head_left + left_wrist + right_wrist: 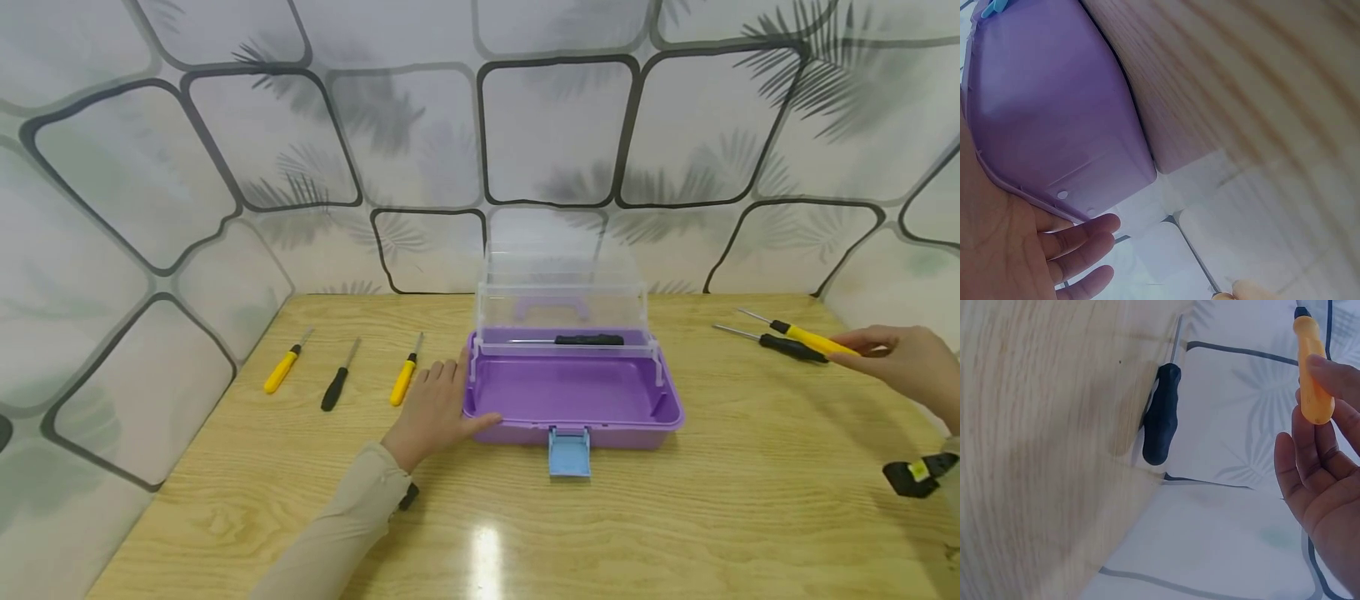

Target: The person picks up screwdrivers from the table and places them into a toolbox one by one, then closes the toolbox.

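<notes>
A purple toolbox (577,392) stands on the table with its clear lid (562,283) raised and its blue latch (570,454) hanging down in front. Along its left side rests my left hand (438,408), fingers extended by the side wall and thumb on the front rim. Inside, a black-handled screwdriver (588,340) lies across the back. Far to the right, my right hand (903,367) pinches a yellow-handled screwdriver (813,339) by its handle end, its shaft pointing left. In the right wrist view, the yellow handle (1316,381) is held above the table, beside a black screwdriver (1163,415).
Left of the toolbox lie a yellow screwdriver (281,371), a black screwdriver (335,387) and another yellow screwdriver (403,379), spaced apart. Behind the wooden table (675,525) hangs a patterned backdrop (555,133), which also closes off both sides.
</notes>
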A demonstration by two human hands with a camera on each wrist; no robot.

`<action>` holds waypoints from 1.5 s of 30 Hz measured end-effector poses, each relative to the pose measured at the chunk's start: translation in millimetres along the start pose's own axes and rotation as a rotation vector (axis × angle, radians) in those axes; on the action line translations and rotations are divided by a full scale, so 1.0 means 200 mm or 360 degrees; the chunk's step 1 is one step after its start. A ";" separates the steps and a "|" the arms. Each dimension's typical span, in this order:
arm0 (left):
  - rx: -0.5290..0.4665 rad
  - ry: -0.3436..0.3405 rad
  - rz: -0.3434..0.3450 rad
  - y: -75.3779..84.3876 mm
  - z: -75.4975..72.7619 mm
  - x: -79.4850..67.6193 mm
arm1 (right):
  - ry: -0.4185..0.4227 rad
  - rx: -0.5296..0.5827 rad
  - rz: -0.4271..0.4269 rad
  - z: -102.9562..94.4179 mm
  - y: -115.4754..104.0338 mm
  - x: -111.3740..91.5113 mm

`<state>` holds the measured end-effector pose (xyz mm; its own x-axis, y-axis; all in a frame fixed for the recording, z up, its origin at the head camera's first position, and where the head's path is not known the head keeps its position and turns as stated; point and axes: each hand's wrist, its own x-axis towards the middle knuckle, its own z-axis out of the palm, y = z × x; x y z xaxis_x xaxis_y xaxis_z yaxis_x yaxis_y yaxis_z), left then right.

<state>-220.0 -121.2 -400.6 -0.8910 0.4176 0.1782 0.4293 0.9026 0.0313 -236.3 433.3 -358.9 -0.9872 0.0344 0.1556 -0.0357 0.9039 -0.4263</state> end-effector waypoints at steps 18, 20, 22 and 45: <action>-0.0013 -0.0017 -0.0009 0.00 0.00 0.00 | 0.0069 -0.0075 -0.0227 -0.01 -0.09 0.05; -0.0011 -0.0019 -0.0011 0.00 0.00 -0.01 | 0.0069 -0.0077 -0.0236 -0.01 -0.10 0.05; -0.0010 -0.0022 -0.0012 0.00 0.00 -0.01 | 0.0068 -0.0080 -0.0243 -0.01 -0.11 0.05; -0.0005 0.0014 0.0005 0.00 0.01 0.00 | -0.0017 -0.0010 -0.0257 0.00 -0.23 0.12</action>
<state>-220.6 -121.6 -402.1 -0.8882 0.4197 0.1871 0.4329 0.9008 0.0339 -258.6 393.5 -335.2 -0.9702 -0.1160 0.2125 -0.1933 0.8998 -0.3911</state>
